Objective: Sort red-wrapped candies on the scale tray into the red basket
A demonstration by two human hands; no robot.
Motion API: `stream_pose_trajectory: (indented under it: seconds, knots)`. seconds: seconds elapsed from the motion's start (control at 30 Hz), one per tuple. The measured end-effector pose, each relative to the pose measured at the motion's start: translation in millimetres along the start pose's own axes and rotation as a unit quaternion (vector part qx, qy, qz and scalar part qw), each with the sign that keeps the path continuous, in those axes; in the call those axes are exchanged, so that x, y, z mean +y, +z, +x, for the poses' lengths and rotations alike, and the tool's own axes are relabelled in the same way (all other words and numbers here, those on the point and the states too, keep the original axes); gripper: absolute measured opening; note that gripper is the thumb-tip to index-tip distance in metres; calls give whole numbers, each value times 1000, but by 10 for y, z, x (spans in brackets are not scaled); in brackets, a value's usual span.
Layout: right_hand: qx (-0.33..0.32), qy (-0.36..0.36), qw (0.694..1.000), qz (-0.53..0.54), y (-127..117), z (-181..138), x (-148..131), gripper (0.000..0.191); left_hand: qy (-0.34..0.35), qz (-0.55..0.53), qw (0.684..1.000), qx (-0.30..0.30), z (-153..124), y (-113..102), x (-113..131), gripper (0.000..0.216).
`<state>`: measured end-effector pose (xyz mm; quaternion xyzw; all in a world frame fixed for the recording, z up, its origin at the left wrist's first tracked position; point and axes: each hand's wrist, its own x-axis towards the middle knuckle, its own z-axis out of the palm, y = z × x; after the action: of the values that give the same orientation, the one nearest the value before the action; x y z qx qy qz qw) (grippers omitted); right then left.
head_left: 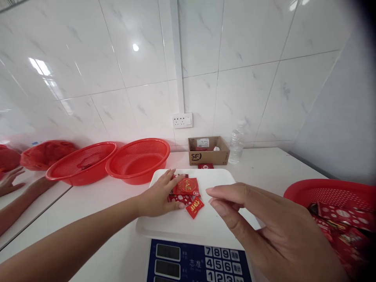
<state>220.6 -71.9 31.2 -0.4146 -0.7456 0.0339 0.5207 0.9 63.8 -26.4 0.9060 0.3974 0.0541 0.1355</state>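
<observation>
A small pile of red packets [188, 194] lies on the white tray [205, 225] of an electronic scale [199, 262]. My left hand [160, 196] rests on the left side of the pile, fingers spread and touching the packets. To the right and nearer the camera, my right hand [264, 227] hovers above the tray, its fingers straight, close together and holding nothing. One red packet [194, 206] lies at the pile's near edge, between the two hands.
Two red mesh baskets [138, 158] [80, 162] stand at the back left, with a red bag [44, 153] behind them. An open cardboard box [208, 150] and a water bottle [236, 143] stand by the wall. A red basket of packets [337, 196] is at right. Another person's hand [10, 180] is at far left.
</observation>
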Motion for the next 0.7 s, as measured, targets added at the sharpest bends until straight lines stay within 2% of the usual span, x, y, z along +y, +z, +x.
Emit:
stream_pose_trajectory:
  seconds: [0.1, 0.2, 0.33, 0.53, 0.63, 0.7]
  knots:
    - [-7, -12, 1000, -7, 5, -3, -5, 13, 27, 12, 1000, 3, 138, 196, 52, 95]
    - [-6, -15, 1000, -13, 0, 0, -7, 13, 57, 29, 998, 27, 232, 225, 20, 85]
    - [-11, -6, 1000, -9, 1, 0, 0, 15, 85, 49, 994, 51, 247, 180, 15, 64]
    - [-9, -10, 1000, -10, 0, -20, 13, 15, 79, 45, 993, 68, 196, 154, 59, 48]
    - [-9, -12, 1000, -12, -13, -28, 19, 15, 62, 33, 993, 99, 182, 44, 31, 45]
    - [-11, -12, 1000, -17, -19, -30, 22, 13, 31, 26, 989, 143, 186, -104, -27, 42]
